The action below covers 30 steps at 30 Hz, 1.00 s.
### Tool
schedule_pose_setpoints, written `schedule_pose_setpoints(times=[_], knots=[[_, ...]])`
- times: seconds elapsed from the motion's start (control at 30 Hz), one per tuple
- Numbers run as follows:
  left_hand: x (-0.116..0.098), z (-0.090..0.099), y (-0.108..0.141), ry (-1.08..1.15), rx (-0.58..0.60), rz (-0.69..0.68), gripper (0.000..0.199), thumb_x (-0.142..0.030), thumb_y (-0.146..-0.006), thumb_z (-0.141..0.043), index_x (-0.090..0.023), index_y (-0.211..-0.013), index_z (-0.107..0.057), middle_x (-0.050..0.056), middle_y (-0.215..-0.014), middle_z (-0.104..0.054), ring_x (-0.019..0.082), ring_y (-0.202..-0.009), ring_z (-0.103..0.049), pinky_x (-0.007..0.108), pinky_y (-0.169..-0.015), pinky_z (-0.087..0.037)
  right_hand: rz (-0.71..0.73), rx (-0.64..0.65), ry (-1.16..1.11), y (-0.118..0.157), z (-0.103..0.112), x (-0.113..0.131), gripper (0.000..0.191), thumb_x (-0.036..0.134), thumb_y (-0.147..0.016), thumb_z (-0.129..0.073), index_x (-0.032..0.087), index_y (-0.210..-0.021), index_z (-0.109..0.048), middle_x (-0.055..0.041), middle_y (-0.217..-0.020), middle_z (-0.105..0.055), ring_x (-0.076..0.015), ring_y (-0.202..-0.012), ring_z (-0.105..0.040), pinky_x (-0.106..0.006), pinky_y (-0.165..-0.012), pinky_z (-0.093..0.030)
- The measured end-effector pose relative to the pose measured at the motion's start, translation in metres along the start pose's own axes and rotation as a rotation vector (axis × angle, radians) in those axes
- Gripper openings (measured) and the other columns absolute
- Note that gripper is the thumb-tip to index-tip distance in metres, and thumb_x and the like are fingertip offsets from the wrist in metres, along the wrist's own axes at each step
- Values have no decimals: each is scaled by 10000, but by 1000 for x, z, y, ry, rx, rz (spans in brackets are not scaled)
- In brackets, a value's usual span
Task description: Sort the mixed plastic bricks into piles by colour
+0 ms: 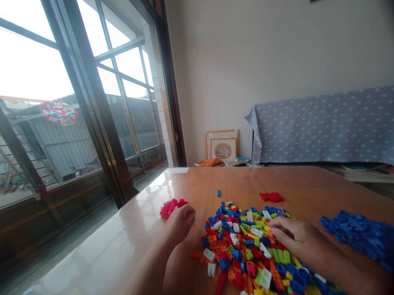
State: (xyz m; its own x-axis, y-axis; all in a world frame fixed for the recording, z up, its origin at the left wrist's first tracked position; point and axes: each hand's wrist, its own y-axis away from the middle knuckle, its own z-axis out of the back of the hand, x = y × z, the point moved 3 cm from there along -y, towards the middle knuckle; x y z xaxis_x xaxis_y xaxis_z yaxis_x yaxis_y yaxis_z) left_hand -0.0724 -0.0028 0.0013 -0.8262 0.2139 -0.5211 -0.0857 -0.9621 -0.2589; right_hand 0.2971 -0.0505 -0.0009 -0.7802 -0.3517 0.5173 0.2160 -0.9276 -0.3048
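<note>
Plastic bricks (249, 242): likely light, stiff; pinch opposite sides | right hand (294, 233): fingers parted among them | left hand (182, 221): curled near pink bricks (170, 206), contents unclear

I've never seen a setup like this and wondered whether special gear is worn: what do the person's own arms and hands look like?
The left hand and right hand are ungloved. Both forearms are bare where visible, without sleeves, cables or markings. No watch or bracelet shows; rings are hard to rule out.
</note>
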Motion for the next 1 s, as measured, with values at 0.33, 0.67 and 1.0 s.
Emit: schedule_pose_setpoints(times=[0.33, 0.67, 1.0], knots=[[-56, -10, 16, 29, 197, -306, 210, -155, -789, -539, -220, -881, -716, 58, -953, -662, 224, -963, -572, 308, -825, -457, -4, -31, -9, 4, 8, 19, 301, 466, -887, -502, 278, -931, -733, -22, -808, -754, -225, -764, -686, -295, -710, -513], [-73, -17, 15, 46, 152, -383, 231, -259, -905, -509, -242, -1010, -714, 73, -1025, -668, 245, -1027, -556, 351, -889, -444, 4, 33, -11, 5, 16, 33, 259, 391, -930, -468, 261, -938, -692, -12, -850, -727, -201, -798, -659, -285, -727, -470], [-117, -44, -26, -293, 213, -389, 178, -365, -864, -575, -262, -913, -712, 71, -960, -665, 263, -974, -575, 348, -823, -446, 31, -29, -25, 7, 20, 30, 224, 325, -932, -470, 250, -885, -676, -5, -809, -705, -181, -769, -637, -263, -703, -423]])
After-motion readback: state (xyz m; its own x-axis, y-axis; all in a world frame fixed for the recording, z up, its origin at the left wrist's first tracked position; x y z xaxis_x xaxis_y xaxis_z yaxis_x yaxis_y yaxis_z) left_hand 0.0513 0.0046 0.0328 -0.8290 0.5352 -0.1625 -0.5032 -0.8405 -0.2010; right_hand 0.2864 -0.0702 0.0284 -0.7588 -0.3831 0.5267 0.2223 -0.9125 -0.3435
